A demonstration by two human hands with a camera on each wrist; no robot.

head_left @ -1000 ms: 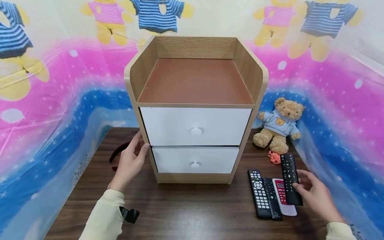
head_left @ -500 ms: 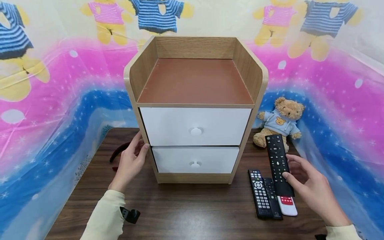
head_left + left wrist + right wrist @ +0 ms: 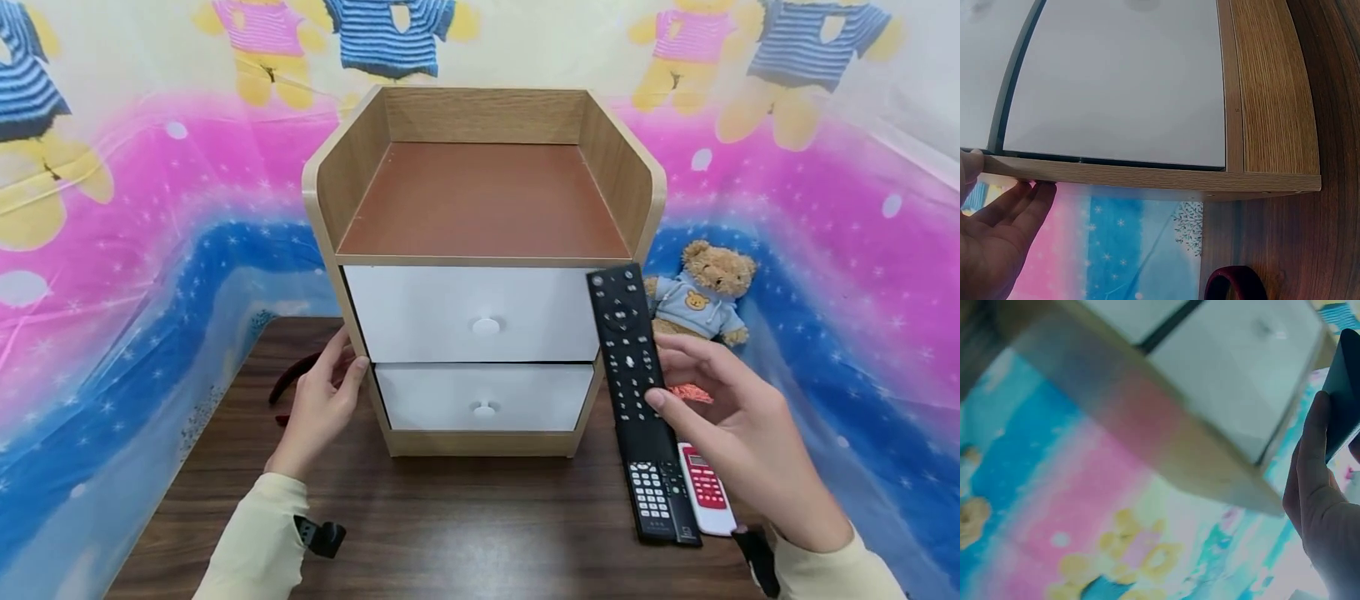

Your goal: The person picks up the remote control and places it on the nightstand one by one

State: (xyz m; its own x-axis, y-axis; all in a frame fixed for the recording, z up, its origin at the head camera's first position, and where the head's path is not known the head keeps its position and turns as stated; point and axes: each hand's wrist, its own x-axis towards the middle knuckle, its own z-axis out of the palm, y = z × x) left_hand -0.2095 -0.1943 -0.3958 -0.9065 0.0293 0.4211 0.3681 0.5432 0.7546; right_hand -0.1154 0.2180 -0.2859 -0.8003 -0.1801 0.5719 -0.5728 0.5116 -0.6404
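In the head view my right hand [image 3: 742, 433] holds a black remote control [image 3: 628, 354] tilted upward, thumb on its front and fingers behind. The remote's top overlaps the right end of the upper white drawer [image 3: 420, 312]. A wooden cabinet [image 3: 487, 200] with two white drawers stands in the middle, the lower drawer [image 3: 435, 398] pushed in like the upper one. My left hand [image 3: 318, 408] grips the cabinet's left front edge, as the left wrist view also shows: thumb at the front, fingers [image 3: 1038, 209] on the side panel.
On the table's right lie two more black remotes, one with light keys [image 3: 651, 500] and a darker one [image 3: 684, 512], beside a white calculator with red keys [image 3: 708, 487]. A teddy bear [image 3: 697, 292] sits behind. A dark red band [image 3: 291, 379] lies left of the cabinet.
My right hand has lifted the remote from above the calculator up and to the left, to the front of the cabinet's right side. The left hand keeps its place on the cabinet.
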